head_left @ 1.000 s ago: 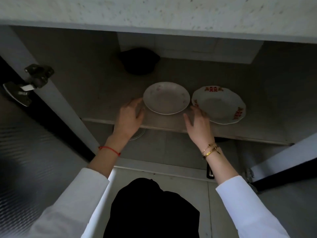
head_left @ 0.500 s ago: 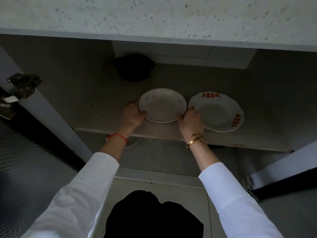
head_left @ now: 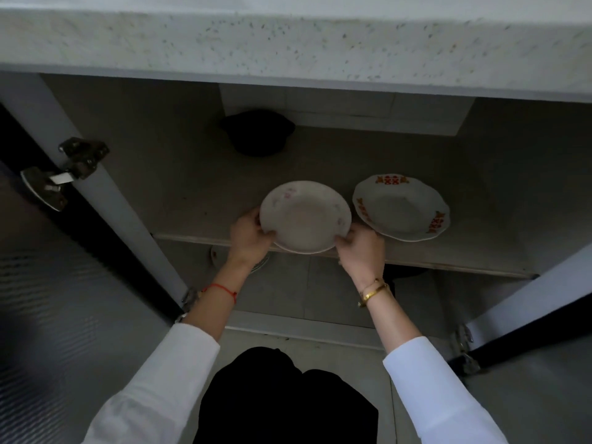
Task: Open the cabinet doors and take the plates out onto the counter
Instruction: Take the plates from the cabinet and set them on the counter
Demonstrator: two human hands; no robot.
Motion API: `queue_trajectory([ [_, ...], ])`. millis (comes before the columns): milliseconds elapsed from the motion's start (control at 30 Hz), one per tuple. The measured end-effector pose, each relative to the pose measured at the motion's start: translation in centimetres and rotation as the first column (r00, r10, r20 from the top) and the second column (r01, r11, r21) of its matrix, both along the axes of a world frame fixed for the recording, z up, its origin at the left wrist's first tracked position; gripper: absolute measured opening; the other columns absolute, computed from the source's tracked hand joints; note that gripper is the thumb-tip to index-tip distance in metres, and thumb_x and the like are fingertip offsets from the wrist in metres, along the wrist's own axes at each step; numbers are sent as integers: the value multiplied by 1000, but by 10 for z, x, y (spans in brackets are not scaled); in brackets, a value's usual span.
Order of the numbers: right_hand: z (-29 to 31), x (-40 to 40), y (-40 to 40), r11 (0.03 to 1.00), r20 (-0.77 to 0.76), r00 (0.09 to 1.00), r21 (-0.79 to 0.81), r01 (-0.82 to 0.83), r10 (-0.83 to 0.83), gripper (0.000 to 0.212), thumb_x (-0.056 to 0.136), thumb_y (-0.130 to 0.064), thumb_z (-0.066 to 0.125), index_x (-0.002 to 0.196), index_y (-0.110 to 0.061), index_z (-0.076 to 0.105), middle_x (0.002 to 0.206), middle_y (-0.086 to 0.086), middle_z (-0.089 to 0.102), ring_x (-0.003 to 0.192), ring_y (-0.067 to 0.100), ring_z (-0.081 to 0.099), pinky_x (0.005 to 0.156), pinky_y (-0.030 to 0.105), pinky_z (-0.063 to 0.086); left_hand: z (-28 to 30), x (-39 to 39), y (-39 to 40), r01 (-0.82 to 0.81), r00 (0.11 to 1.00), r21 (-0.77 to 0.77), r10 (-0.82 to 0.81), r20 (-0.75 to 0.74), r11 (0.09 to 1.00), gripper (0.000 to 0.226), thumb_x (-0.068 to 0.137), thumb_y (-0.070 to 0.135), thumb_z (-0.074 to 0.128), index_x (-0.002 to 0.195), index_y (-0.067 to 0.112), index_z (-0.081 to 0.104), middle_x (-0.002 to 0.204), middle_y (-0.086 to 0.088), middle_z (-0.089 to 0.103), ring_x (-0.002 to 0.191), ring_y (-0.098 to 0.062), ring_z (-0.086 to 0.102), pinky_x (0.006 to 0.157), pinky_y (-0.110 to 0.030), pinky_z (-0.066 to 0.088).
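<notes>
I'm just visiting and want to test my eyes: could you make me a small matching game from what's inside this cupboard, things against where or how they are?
Things:
1. pale plate
2. red-patterned plate
3. dark pot
4. red string

Places:
A. far back on the shelf
B. around the left wrist
C. gripped by both hands
D. lying untouched on the shelf, to the right

Pairs: 1-C, 2-D, 3-A, 4-B

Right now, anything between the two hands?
Yes. Head view: the pale round floral plate sits between left hand and right hand, gripped at opposite rims.
</notes>
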State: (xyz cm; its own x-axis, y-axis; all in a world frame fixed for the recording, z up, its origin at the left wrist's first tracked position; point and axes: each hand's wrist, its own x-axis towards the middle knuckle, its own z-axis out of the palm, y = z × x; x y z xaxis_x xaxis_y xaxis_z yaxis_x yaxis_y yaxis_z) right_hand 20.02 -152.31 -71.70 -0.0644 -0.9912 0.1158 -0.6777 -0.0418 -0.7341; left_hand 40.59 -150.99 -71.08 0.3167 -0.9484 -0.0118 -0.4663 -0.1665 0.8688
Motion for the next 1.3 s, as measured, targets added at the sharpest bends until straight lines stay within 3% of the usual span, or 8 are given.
queue_trajectory([
  [167, 2, -8, 44, 1000, 90, 996, -23, 13, -11, 18, 86, -29, 63, 102, -21, 69, 96, -8, 76, 66, 21, 71, 64, 38, 60, 7, -10, 48, -10, 1000, -80, 8, -26, 997, 57, 68, -3, 74, 122, 12, 62, 111, -6, 70, 104, -23, 67, 89, -30, 53],
  [400, 19, -13, 102, 995, 152, 988, -98, 28, -13, 28, 85, -24, 67, 114, -21, 67, 98, -12, 75, 54, 12, 66, 67, 36, 59, 18, -14, 111, -92, 996, -169, 91, -15, 981, 62, 74, 1, 76, 131, 16, 57, 113, 1, 66, 98, -11, 65, 77, 0, 45],
  [567, 32, -15, 130, 992, 184, 983, -124, 3, 20, 35, 86, -24, 68, 120, -20, 65, 100, -12, 74, 52, 12, 64, 69, 35, 60, 30, -16, 144, -124, 992, -221, 118, -40, 967, 64, 73, 2, 77, 132, 19, 56, 120, 4, 63, 100, -3, 65, 93, -23, 52],
  [667, 39, -17, 142, 990, 188, 981, -141, -14, 41, 37, 86, -23, 69, 122, -19, 64, 89, -24, 65, 50, 12, 64, 67, 31, 59, 37, -20, 160, -140, 990, -247, 134, -41, 959, 65, 73, 4, 78, 132, 19, 56, 119, 7, 61, 100, 4, 63, 92, -21, 51],
  [800, 43, -20, 154, 984, 183, 980, -175, -43, 75, 35, 85, -23, 69, 121, -21, 65, 80, -38, 53, 48, 11, 62, 60, 31, 59, 43, -20, 176, -155, 988, -274, 151, -36, 949, 67, 74, 5, 78, 134, 22, 55, 121, 9, 60, 101, 0, 63, 91, -18, 49],
  [967, 41, -23, 161, 981, 183, 980, -188, -47, 82, 35, 85, -26, 69, 119, -25, 64, 86, -35, 60, 51, 12, 64, 60, 35, 59, 45, -21, 184, -156, 987, -306, 140, -74, 939, 65, 74, 3, 78, 132, 22, 56, 121, 8, 61, 98, -1, 65, 90, -18, 52],
  [1133, 38, -24, 160, 977, 175, 980, -207, -53, 90, 37, 85, -27, 69, 121, -26, 63, 92, -27, 66, 51, 12, 65, 61, 31, 59, 45, -20, 183, -150, 988, -299, 132, -81, 943, 65, 74, 4, 79, 132, 21, 56, 121, 8, 62, 98, 1, 65, 85, -5, 47],
  [1300, 34, -16, 154, 972, 153, 983, -225, -63, 99, 41, 84, -28, 70, 125, -25, 62, 97, -25, 65, 48, 12, 64, 57, 24, 56, 42, -11, 178, -141, 989, -278, 123, -83, 950, 67, 74, 7, 79, 134, 25, 55, 121, 9, 61, 100, 0, 64, 94, -21, 50],
])
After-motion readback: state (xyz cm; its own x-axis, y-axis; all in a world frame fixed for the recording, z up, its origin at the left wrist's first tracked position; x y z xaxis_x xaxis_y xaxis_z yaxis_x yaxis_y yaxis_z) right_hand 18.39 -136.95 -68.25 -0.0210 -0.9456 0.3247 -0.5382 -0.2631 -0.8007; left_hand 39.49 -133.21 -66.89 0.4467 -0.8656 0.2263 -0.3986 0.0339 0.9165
